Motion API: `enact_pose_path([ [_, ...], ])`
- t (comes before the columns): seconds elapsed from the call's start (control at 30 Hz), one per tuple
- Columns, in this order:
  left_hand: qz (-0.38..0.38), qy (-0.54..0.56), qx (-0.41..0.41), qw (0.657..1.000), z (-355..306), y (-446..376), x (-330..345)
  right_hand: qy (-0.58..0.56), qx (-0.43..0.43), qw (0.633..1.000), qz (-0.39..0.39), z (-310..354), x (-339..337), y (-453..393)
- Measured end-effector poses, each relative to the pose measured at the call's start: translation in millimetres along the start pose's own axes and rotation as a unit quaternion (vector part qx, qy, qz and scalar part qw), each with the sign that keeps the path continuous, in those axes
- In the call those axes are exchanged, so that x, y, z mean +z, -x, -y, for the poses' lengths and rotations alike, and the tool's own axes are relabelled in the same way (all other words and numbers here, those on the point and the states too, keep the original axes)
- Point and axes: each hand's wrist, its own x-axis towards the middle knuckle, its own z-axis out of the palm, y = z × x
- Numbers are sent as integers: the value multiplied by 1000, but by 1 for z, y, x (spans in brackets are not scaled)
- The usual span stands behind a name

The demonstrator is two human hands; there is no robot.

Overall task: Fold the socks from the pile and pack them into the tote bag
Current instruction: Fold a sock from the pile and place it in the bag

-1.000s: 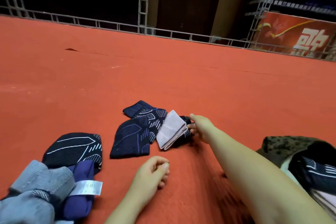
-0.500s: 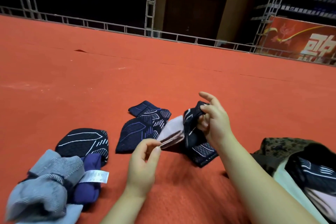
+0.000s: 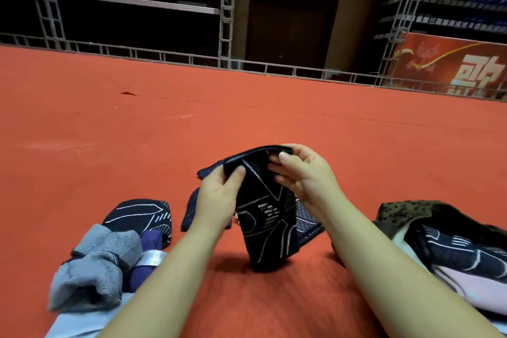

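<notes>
head view, and both hands are up over the orange carpet (image 3: 274, 107): the left hand (image 3: 216, 200) pinches the left end of a dark navy sock (image 3: 263, 211) at its cuff, thumb on the near face, fingers hidden behind the fabric, while the right hand (image 3: 304, 173) clamps the right end of that cuff between thumb and curled fingers. neither hand is spread; both are closed tight on the same sock, which hangs down from the cuff, white line pattern facing us, its toe end just above the carpet or brushing it, hard to tell which. behind and below it lie the loose socks of the pile (image 3: 304, 219), mostly hidden by the hands. near the carpet's left side sits another patterned dark sock (image 3: 138, 215), touching a purple sock with a white label (image 3: 149, 255) and a grey ribbed garment (image 3: 96, 266). at the right edge, the tote bag (image 3: 403, 212), camouflage-printed, lies open with a patterned sock inside (image 3: 461, 252) over something pale. my read: this is the fold step, sock held out straight and not yet doubled. the next move calls for bringing cuff and toe together, keeping the edges lined up, then carrying the bundle right to the bag mouth.
</notes>
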Motion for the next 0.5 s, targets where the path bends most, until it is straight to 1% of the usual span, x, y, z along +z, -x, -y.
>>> enact_pose_path([
  [0.13,53,16,53,997,-42,-45,11,72,-90,993,-42,30,-2,-26],
  [0.2,81,27,85,993,-66,-52,14,128,-150,979,-57,50,-2,-26],
  [0.27,105,28,84,991,-78,-45,12,183,-199,961,-66,61,-4,-17],
  [0.33,132,42,39,990,-73,-27,5,217,-209,951,-68,54,-8,-3],
  [0.37,142,51,10,988,-66,-14,1,227,-195,952,-62,45,-12,7],
  [0.43,150,62,-67,984,-47,16,-7,223,-136,965,-37,17,-20,29],
  [0.5,155,74,-165,971,-23,54,-15,206,-66,976,-23,-15,-26,58],
])
